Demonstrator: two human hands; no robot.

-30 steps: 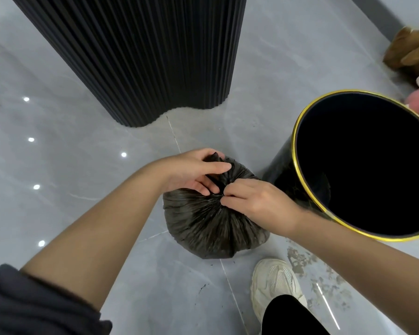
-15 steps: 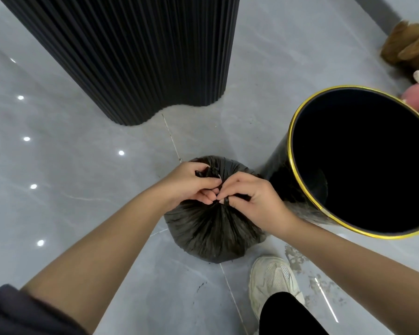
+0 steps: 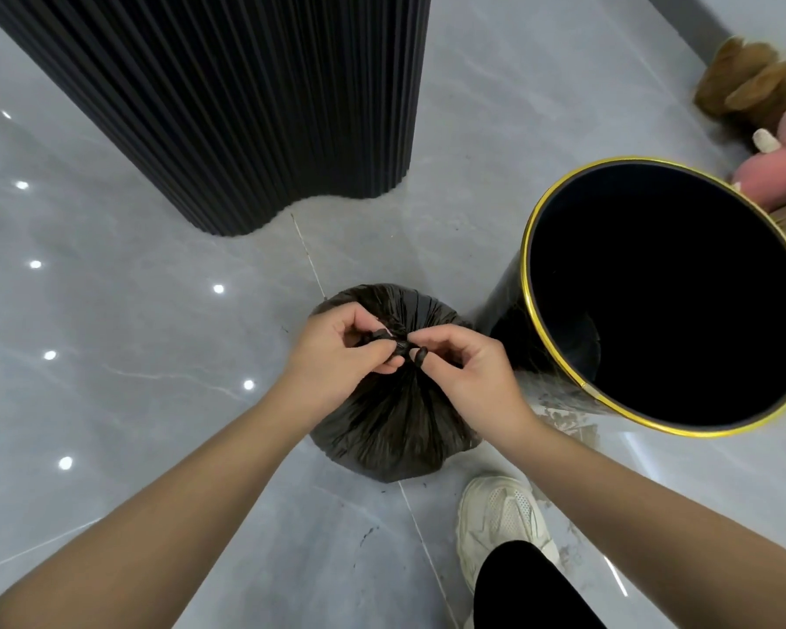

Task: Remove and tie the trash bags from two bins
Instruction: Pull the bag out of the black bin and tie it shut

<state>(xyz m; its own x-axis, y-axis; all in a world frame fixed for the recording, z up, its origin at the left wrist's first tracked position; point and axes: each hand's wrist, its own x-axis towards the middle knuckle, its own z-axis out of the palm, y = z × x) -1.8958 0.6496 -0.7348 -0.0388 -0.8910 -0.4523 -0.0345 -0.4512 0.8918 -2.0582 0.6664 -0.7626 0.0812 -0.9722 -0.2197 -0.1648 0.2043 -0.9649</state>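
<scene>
So, only the head view to go on, looking straight down. The crinkly black plastic trash bag (image 3: 395, 429) is sitting on the glossy grey tiled floor (image 3: 132, 311), just beside the round black bin with the gold rim (image 3: 524, 265). The bin is looking unlined, though it's too dark inside to be sure.

Both hands are working at the gathered neck on top of the bag. The left hand (image 3: 336, 356) is pinching the bunched plastic between thumb and curled fingers, so that grip is closed right on the knot area. The right hand (image 3: 468, 370) is pinching a twisted tail of the bag with thumb and forefinger, the other fingers curling loosely, and a bit of plastic is wrapping over one fingertip.

My take: the knot is being formed, not cinched yet. To do it well, I'd be keeping the left grip low on the neck so the gather isn't loosening, and pulling the tail sideways through the loop rather than upward, since thin plastic like this is probably tearing easily.

A white sneaker (image 3: 495, 519) is standing near the bag. No second bin is showing.
</scene>
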